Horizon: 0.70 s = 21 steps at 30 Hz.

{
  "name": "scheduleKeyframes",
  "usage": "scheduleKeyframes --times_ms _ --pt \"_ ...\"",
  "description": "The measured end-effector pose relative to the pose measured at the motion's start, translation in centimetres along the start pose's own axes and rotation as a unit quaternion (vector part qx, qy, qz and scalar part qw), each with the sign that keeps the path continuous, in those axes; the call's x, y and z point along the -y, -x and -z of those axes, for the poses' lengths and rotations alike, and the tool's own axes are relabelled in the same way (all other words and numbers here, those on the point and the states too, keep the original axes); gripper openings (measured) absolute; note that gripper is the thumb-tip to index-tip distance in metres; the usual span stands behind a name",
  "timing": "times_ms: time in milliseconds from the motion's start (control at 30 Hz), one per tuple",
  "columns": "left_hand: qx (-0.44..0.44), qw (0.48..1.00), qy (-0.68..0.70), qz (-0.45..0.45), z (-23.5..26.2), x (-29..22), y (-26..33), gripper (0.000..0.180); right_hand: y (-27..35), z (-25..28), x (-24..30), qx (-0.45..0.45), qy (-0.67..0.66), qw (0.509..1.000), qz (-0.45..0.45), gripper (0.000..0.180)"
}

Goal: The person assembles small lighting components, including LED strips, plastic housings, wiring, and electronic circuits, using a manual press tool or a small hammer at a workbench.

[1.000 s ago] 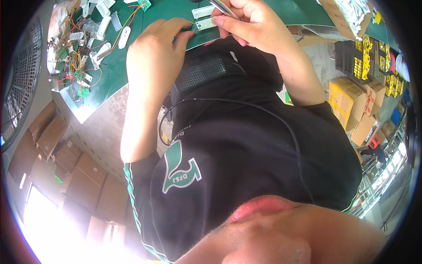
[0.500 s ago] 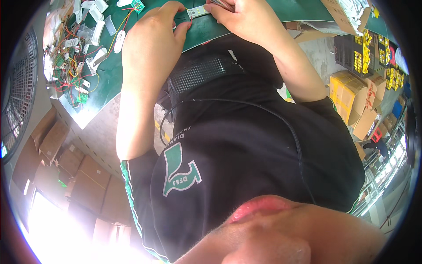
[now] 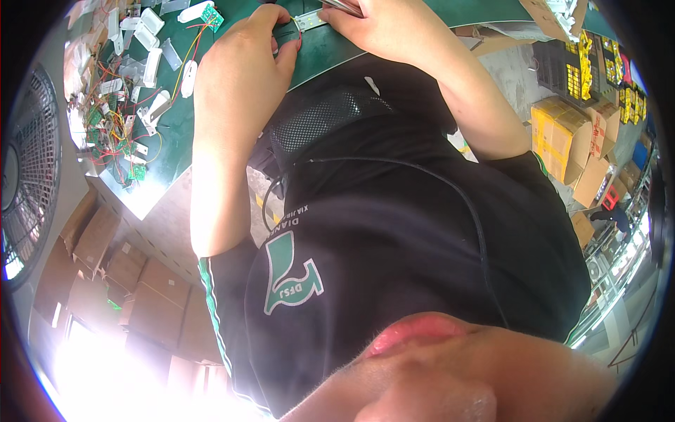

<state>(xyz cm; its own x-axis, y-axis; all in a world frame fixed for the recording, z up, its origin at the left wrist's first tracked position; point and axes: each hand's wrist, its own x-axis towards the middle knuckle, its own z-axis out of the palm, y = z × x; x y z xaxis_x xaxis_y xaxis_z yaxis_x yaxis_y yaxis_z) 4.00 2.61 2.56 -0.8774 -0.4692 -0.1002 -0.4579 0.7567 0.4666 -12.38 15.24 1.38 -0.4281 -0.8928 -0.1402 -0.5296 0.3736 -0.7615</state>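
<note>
At the top of the view, a narrow white LED board lies on the green tabletop between my hands. My left hand is at its left end, with thumb and index finger curled in around a thin red wire there; the other fingers are partly hidden. My right hand is closed around a slim metal tool that looks like tweezers, its far end cut off by the frame. The right thumb tip rests at the board's right end, which it partly covers.
A heap of white plastic housings, wires and green circuit boards covers the table's left side. Beyond it stands a fan. Cardboard boxes stand at lower left, more boxes and yellow-and-black crates at right.
The view has shifted slightly. Both hands and the LED board sit a little farther left in it, with the hands keeping nearly the same hold.
</note>
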Motion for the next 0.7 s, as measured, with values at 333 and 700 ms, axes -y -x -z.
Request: scheduleKeyframes --times_ms 333,700 --pt "0.007 1.000 0.004 -0.010 -0.3 0.4 -0.5 0.033 -0.4 0.3 0.5 0.006 0.020 0.999 -0.031 0.021" --pt "0.028 0.998 0.032 -0.040 0.2 0.9 -1.1 0.035 -0.4 -0.1 -0.2 -0.014 0.000 1.000 -0.018 0.022"
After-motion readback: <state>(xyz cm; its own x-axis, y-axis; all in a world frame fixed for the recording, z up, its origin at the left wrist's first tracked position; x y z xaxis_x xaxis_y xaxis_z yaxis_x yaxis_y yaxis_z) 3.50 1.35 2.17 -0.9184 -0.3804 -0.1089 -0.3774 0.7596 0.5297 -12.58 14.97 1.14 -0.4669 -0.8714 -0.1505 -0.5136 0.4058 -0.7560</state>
